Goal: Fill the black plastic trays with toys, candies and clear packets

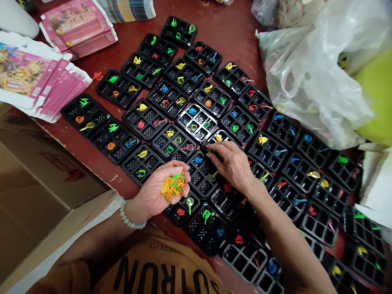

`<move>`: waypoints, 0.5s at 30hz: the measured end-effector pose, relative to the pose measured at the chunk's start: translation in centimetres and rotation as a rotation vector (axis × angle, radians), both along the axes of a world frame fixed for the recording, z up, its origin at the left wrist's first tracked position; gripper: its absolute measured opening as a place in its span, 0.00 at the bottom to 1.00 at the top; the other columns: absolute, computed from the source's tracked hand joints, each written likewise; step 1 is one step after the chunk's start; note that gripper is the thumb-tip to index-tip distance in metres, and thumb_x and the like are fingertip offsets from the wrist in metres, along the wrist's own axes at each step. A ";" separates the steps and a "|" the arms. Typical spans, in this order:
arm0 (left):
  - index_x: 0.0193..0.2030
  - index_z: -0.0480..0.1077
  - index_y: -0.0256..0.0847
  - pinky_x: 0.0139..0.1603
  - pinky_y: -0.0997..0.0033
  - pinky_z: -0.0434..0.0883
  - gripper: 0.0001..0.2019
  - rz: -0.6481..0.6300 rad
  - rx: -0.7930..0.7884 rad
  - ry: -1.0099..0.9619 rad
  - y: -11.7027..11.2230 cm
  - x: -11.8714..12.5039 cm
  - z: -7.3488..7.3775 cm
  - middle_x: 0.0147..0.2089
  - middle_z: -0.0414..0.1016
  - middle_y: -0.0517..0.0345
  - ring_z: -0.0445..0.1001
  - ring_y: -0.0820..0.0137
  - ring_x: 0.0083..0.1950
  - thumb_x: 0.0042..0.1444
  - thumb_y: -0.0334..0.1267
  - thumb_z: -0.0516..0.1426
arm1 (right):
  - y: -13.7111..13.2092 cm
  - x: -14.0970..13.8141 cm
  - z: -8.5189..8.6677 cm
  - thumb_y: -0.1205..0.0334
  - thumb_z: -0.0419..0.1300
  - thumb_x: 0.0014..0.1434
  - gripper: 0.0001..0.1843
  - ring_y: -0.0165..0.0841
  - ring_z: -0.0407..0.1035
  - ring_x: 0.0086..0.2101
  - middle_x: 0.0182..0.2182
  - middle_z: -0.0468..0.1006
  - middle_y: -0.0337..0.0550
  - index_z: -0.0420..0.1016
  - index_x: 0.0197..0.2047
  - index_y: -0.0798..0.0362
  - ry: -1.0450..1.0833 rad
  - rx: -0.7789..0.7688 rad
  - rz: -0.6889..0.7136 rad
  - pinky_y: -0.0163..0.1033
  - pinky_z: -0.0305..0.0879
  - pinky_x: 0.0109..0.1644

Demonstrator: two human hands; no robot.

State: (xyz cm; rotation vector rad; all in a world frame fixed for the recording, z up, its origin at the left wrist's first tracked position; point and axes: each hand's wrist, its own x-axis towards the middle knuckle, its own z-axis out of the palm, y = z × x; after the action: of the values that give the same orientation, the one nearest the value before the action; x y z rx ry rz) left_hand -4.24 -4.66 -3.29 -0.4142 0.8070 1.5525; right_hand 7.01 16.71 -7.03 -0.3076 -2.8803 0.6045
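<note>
My left hand point(151, 190), palm up with curled fingers, cups a heap of small orange, yellow and green plastic rings point(173, 185). A bracelet of pale beads point(124, 216) circles that wrist. My right hand point(232, 165) reaches over a black compartment tray point(225, 136) that holds a yellow toy piece point(218, 137). Its thumb and fingertips are drawn together low in the tray, and something green shows beside them; what they grip is mostly hidden. Just left of them, a tray point(197, 122) catches bright light and holds a blue, a yellow and a green piece.
Many similar black trays with small colourful pieces cover the red table point(232, 36). Pink printed cartons point(76, 26) lie at the upper left, beside a fanned stack of cartons point(33, 77). A white plastic bag point(312, 77) stands at the right. A cardboard box point(61, 163) sits below the left edge.
</note>
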 end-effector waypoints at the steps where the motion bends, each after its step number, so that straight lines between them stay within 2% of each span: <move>1: 0.38 0.73 0.37 0.13 0.81 0.62 0.03 0.001 0.000 -0.005 0.0 -0.1 0.0 0.32 0.75 0.55 0.77 0.68 0.25 0.56 0.31 0.62 | 0.0 0.0 0.1 0.59 0.59 0.69 0.13 0.42 0.75 0.44 0.44 0.82 0.53 0.80 0.51 0.55 0.032 -0.019 -0.007 0.49 0.75 0.48; 4: 0.38 0.74 0.37 0.13 0.81 0.62 0.04 -0.011 -0.004 -0.013 -0.2 -0.3 0.0 0.33 0.75 0.55 0.76 0.68 0.24 0.56 0.31 0.62 | 0.5 0.3 1.2 0.57 0.61 0.68 0.12 0.38 0.76 0.40 0.42 0.82 0.50 0.80 0.49 0.54 0.121 -0.068 -0.077 0.45 0.74 0.46; 8: 0.39 0.74 0.38 0.13 0.81 0.61 0.04 -0.015 -0.002 0.017 -0.8 -0.7 0.1 0.33 0.75 0.55 0.76 0.68 0.25 0.57 0.30 0.62 | 2.0 2.1 2.9 0.54 0.64 0.66 0.12 0.33 0.74 0.33 0.36 0.81 0.45 0.81 0.47 0.52 0.176 -0.066 -0.330 0.40 0.70 0.39; 11: 0.39 0.74 0.38 0.14 0.81 0.62 0.03 -0.008 -0.028 0.055 -1.1 -0.8 0.1 0.32 0.75 0.56 0.76 0.68 0.25 0.57 0.29 0.62 | 2.8 4.1 3.2 0.51 0.64 0.65 0.14 0.32 0.71 0.29 0.34 0.81 0.43 0.81 0.47 0.51 0.178 -0.065 -0.484 0.38 0.67 0.35; 13: 0.38 0.74 0.38 0.14 0.82 0.62 0.03 -0.015 -0.034 0.050 -1.2 -0.7 0.0 0.32 0.75 0.56 0.75 0.68 0.25 0.57 0.29 0.62 | 2.7 5.1 2.9 0.51 0.64 0.65 0.14 0.32 0.71 0.30 0.36 0.82 0.43 0.81 0.46 0.51 0.154 -0.065 -0.492 0.38 0.68 0.35; 15: 0.38 0.74 0.38 0.14 0.81 0.62 0.03 -0.025 -0.030 0.036 -1.2 -0.4 0.0 0.32 0.75 0.55 0.75 0.68 0.25 0.57 0.29 0.62 | 2.1 5.4 2.4 0.52 0.64 0.65 0.12 0.34 0.74 0.33 0.38 0.83 0.44 0.81 0.45 0.50 0.129 -0.045 -0.438 0.40 0.70 0.38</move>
State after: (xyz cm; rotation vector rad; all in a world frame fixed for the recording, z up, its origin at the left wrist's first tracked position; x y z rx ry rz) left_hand -4.68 -5.89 -3.33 -0.3979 0.8614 1.5302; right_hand 12.46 18.83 -4.59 -0.8423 -2.5575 0.5798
